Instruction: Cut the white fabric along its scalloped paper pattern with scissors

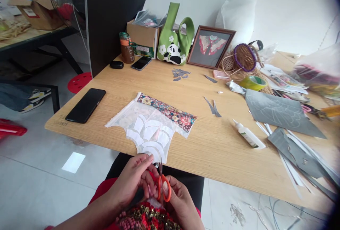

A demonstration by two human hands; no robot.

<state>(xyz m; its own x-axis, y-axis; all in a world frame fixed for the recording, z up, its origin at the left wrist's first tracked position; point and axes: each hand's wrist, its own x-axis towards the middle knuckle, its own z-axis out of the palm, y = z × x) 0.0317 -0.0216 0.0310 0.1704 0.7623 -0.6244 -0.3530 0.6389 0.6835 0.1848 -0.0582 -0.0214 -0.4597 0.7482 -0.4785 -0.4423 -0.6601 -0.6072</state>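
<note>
My right hand [180, 201] grips small orange-handled scissors [162, 184], blades pointing up toward the table edge. My left hand [134, 178] is closed around a piece of material right beside the blades; what it pinches is mostly hidden, with red floral fabric [148, 219] in my lap beneath. Just ahead on the wooden table [212, 145] lies a sheet of white fabric [148, 127] with curved white cut-outs on it, overlapping a strip of floral cloth [172, 111].
A black phone [85, 105] lies at the left, a glue bottle [248, 135] and grey paper sheets [278, 111] at the right. Farther back stand a panda bag [174, 40], a framed picture [211, 46], a cardboard box [142, 37], a brown bottle [126, 49] and a woven basket [244, 58].
</note>
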